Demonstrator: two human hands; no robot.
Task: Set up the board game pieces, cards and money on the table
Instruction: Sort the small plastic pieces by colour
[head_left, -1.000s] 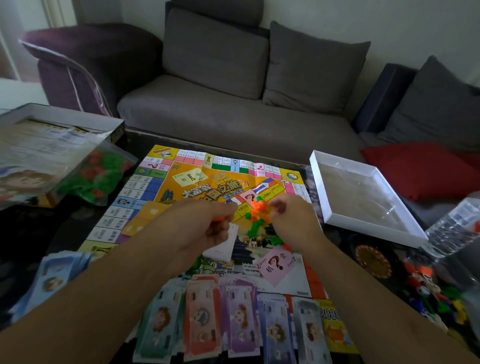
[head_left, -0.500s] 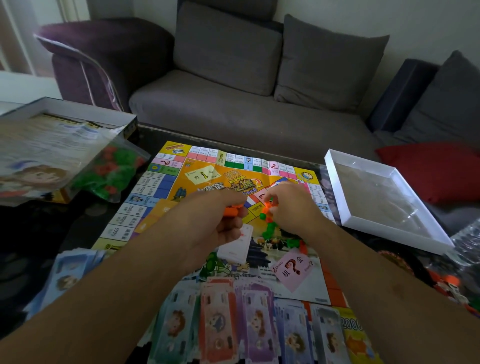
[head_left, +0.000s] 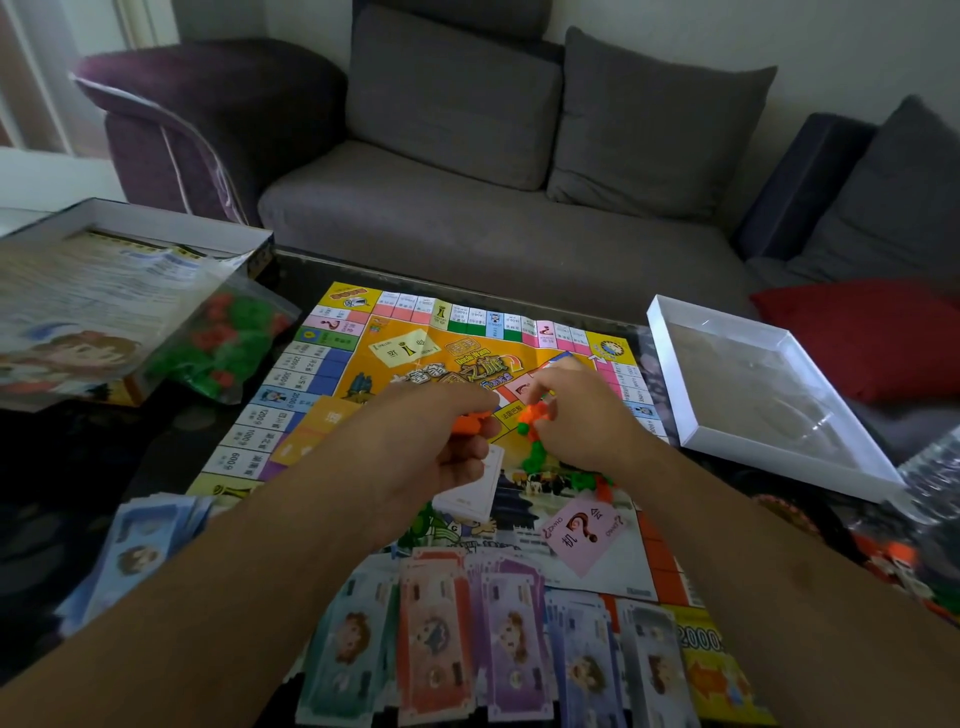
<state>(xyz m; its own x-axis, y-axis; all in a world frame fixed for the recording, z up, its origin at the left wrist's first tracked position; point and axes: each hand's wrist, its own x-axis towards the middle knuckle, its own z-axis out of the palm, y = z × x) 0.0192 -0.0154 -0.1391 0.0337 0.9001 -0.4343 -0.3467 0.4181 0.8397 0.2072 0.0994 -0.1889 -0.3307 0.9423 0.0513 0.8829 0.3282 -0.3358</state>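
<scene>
The left hand (head_left: 441, 447) curls round an orange piece (head_left: 464, 422). At its 3 o'clock, the right hand (head_left: 576, 415) pinches a cluster of orange and green pieces (head_left: 535, 421) above the colourful board (head_left: 415, 358).

My table (head_left: 104, 467) is dark and glossy, and the board (head_left: 415, 353) lies flat across its middle. To my left an open box (head_left: 156, 223) sits on the table at the far corner, with a clear bag of red and green pieces (head_left: 223, 343) just beside it, touching the board's left edge. Nearer me on the left is a loose pile of blue notes (head_left: 140, 545). Along the near edge, a row of notes (head_left: 467, 639) overlaps the board's border. To my right a white tray (head_left: 670, 364) rests on the table just off the board, and loose coloured pieces (head_left: 893, 561) are scattered near it.
</scene>
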